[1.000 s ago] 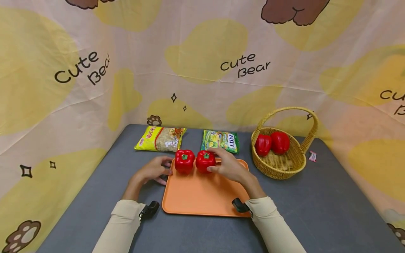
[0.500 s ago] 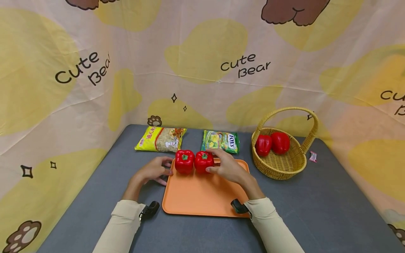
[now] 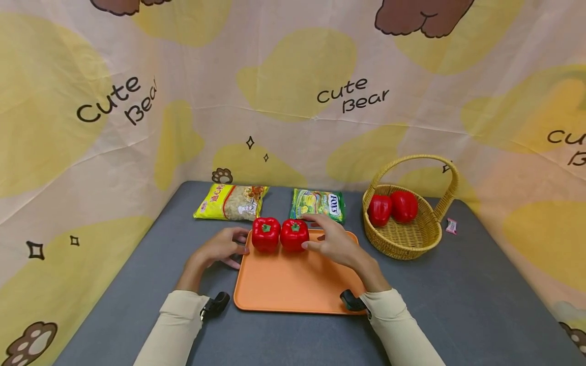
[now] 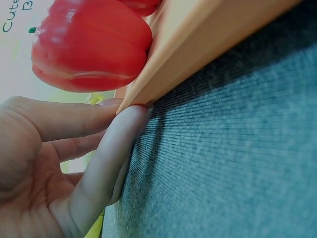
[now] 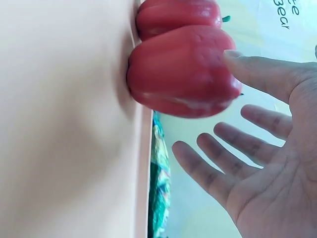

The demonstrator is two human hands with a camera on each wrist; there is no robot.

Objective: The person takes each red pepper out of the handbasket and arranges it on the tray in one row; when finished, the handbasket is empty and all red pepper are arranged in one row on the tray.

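Two red bell peppers stand upright side by side at the back left of an orange tray (image 3: 297, 284): a left pepper (image 3: 265, 235) and a right pepper (image 3: 294, 235). My left hand (image 3: 222, 248) pinches the tray's left edge between thumb and finger; the left wrist view shows this rim (image 4: 163, 69) up close. Beside the right pepper is my right hand (image 3: 338, 243), fingers spread and fairly straight. In the right wrist view the thumb overlaps that pepper (image 5: 181, 72), while the other fingers are apart from it; whether the thumb touches it I cannot tell.
Behind the tray lie a yellow food bag (image 3: 231, 202) and a green FOX'S candy bag (image 3: 317, 204). To the right stands a wicker basket (image 3: 403, 249) with two more red peppers (image 3: 392, 207) inside. A small pink wrapped candy (image 3: 451, 226) lies right of it.
The right pepper has shifted slightly left, closer to the left one. My right hand has since let go and drawn a little to the right. My left hand stays at the tray edge.
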